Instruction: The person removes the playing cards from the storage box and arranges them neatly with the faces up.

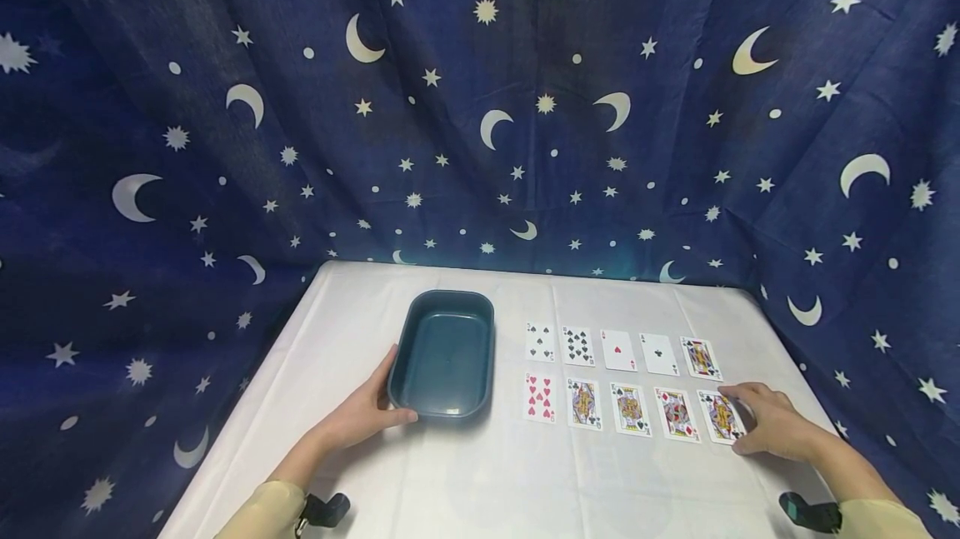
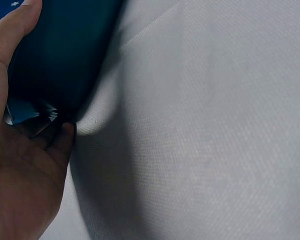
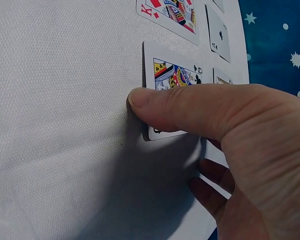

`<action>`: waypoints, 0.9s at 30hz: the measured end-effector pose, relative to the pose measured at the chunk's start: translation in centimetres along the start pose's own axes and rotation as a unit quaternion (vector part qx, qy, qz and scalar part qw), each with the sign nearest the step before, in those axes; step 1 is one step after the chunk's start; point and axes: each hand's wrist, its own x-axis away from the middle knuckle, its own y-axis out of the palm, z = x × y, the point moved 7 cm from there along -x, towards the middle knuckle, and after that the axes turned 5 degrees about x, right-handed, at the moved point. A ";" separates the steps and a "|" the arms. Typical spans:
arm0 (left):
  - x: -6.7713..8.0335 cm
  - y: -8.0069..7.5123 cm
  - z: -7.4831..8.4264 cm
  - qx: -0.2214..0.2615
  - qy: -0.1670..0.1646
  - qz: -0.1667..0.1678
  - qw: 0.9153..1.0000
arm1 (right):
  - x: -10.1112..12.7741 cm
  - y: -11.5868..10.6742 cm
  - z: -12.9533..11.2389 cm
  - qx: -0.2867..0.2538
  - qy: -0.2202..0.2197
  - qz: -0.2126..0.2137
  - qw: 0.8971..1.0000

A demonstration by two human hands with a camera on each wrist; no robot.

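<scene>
My left hand [image 1: 366, 416] grips a dark teal plastic bin [image 1: 397, 347] at its near left corner, thumb along the near side and fingers against the left wall. The left wrist view has the thumb and fingertips around the bin's wall [image 2: 60, 60]. At the right end of the front card row, my right hand [image 1: 776, 421] holds a queen of clubs [image 1: 720, 418] between thumb and index finger at opposite edges. In the right wrist view the thumb covers part of the queen of clubs [image 3: 172, 77], and the other fingers are loosely bent beside it.
Two rows of face-up playing cards lie on the white cloth. Beside the queen is a king of diamonds [image 1: 677, 416]; behind are an ace of clubs [image 1: 660, 354] and an ace of hearts [image 1: 618, 351]. A dark blue curtain [image 1: 480, 106] with moons and stars encloses the table [image 1: 525, 489].
</scene>
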 end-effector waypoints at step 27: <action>-0.2 0.0 -0.2 -0.006 -0.007 0.006 1.000 | -0.2 0.0 0.1 0.011 -0.012 0.007 1.000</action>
